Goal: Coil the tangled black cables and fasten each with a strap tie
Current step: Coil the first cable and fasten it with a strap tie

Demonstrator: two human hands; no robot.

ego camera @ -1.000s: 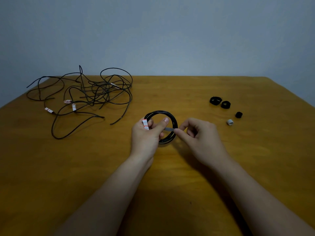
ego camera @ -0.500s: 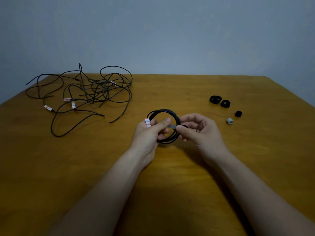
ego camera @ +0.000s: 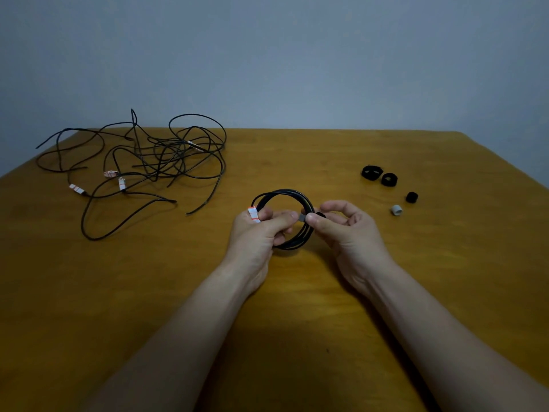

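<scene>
Coiled cable (ego camera: 282, 191) gripped by left hand (ego camera: 255, 233), right hand (ego camera: 347, 230) pinching its strap (ego camera: 302, 217), tangled cables (ego camera: 166, 157) lying left, spare straps (ego camera: 371, 173) right.

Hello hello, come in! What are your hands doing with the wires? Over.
Left hand grips coiled cable. Right hand pinches strap tie against it. Tangled cables lie far left, spare ties far right, both apart from hands.
</scene>
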